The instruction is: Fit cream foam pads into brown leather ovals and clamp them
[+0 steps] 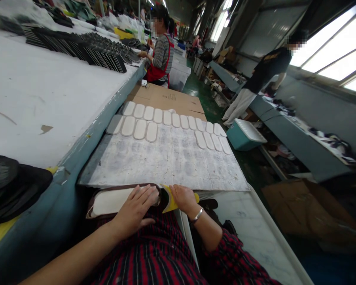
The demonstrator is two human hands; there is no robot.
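A long dark brown piece (90, 211) with a white oval panel (112, 201) lies across my lap, along the near edge of a board. My left hand (141, 202) rests flat on its right end, fingers stretched out and thumb apart. My right hand (182, 198), with a silver bracelet at the wrist, is closed around a yellow strip (170, 202). The strip's left end meets the dark end of the piece beside my left fingertips. Whether the strip is joined to the piece is hard to tell.
Rows of white oval pieces (140, 129) lie on the whitish board (166, 166), with cardboard (169, 99) behind. A long table (62, 91) on the left bears dark stacked pieces (86, 47). One person (161, 55) sits ahead; another (267, 71) stands right, near a teal bin (245, 136).
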